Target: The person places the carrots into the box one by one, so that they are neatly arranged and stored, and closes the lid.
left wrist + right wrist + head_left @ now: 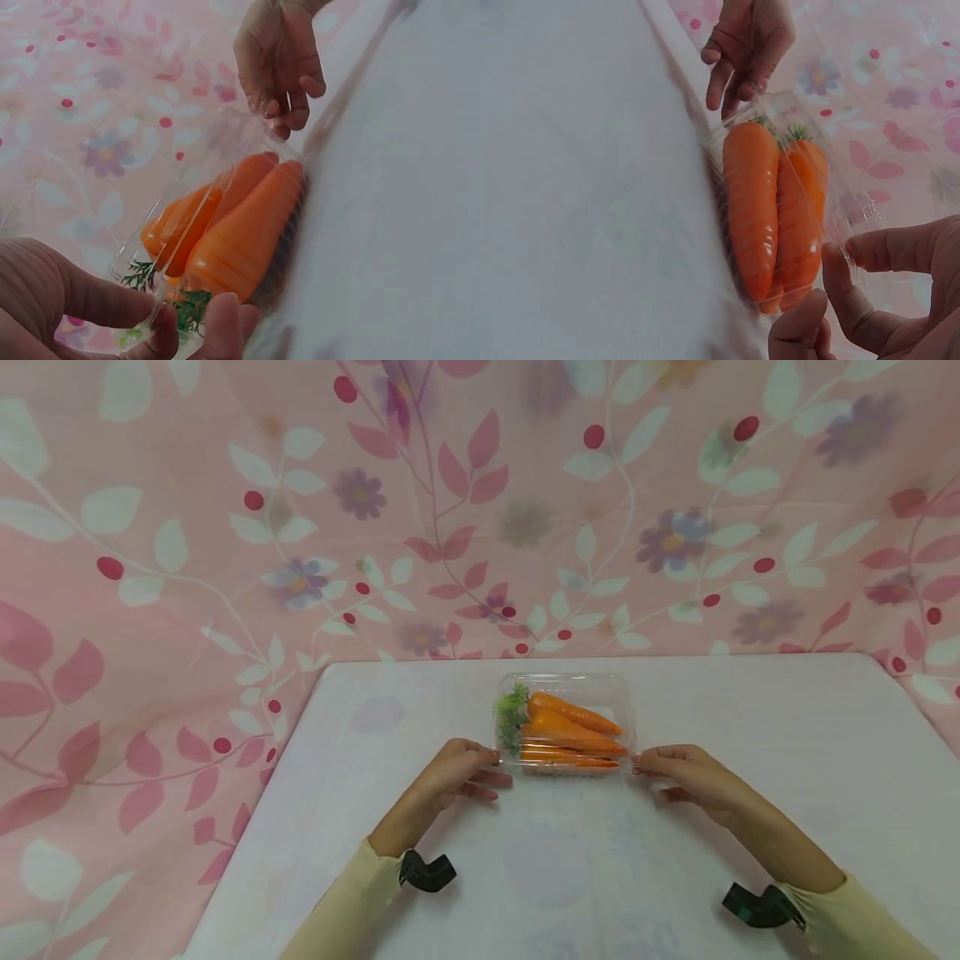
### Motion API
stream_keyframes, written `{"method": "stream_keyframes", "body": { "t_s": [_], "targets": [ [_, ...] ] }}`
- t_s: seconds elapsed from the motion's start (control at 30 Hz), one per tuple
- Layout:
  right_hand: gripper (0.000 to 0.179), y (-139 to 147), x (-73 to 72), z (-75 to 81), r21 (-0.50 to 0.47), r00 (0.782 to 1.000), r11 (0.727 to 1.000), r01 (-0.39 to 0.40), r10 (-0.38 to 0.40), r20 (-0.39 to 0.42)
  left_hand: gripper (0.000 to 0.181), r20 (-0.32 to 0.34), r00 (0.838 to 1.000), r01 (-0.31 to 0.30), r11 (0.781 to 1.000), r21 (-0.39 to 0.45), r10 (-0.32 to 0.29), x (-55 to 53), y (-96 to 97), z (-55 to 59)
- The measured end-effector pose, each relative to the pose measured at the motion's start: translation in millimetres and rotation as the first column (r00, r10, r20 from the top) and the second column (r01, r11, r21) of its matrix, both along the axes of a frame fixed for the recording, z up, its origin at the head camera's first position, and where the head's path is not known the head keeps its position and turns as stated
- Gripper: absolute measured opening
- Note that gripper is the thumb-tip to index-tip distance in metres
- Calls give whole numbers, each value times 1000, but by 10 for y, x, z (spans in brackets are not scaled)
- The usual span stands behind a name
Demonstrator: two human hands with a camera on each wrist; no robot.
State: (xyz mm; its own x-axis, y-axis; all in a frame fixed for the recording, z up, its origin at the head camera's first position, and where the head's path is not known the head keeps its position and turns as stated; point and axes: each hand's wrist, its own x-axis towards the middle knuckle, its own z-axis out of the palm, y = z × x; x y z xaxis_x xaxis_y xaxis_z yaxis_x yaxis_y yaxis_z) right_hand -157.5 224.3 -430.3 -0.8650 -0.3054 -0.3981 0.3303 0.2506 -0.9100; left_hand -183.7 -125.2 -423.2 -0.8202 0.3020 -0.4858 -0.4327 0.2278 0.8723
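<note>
A clear plastic clamshell box (592, 683) sits near the far side of the table, with several orange carrots (570, 735) inside it. Their green leafy tops (512, 714) lie at the box's left end. My left hand (459, 770) pinches the rim at the near left corner between thumb and index finger, the other fingers loosely extended below. At the near right corner, my right hand (697, 781) pinches the rim the same way. In the right wrist view, the thumb and forefinger of that right hand (900, 300) meet on the plastic edge beside the carrot tips.
A white cloth covers the table (420, 710). Behind and to the left hangs a pink flowered curtain (465, 510), which meets the table's far edge. Dark wrist cameras (427, 870) are strapped at both cream sleeves (345, 902).
</note>
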Motion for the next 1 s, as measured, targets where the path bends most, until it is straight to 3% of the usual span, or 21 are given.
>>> {"method": "stream_keyframes", "body": {
  "t_s": [0.27, 0.53, 0.7, 1.0],
  "targets": [
    [25, -44, -7, -37, -8, 999, 999, 38, -38, -22, 25, -40, 999, -7, 1000, 30, 8, 9, 29, -12],
    [24, -12, -39, -85, -58, 998, 997, 57, -58, -1, 19, -24, 1000, -8, 996, 87, 10, 1, 37, -29],
    [23, 4, -47, -83, -48, 1000, 999, 18, -19, -11, 22, 7, 1000, -11, 997, 70, 11, -8, 9, -36],
    [31, 18, -67, -29, 37, 997, 997, -71, 72, -37, 35, 19, 999, 46, 998, 38, -47, 13, -68, 1]
  ]
}}
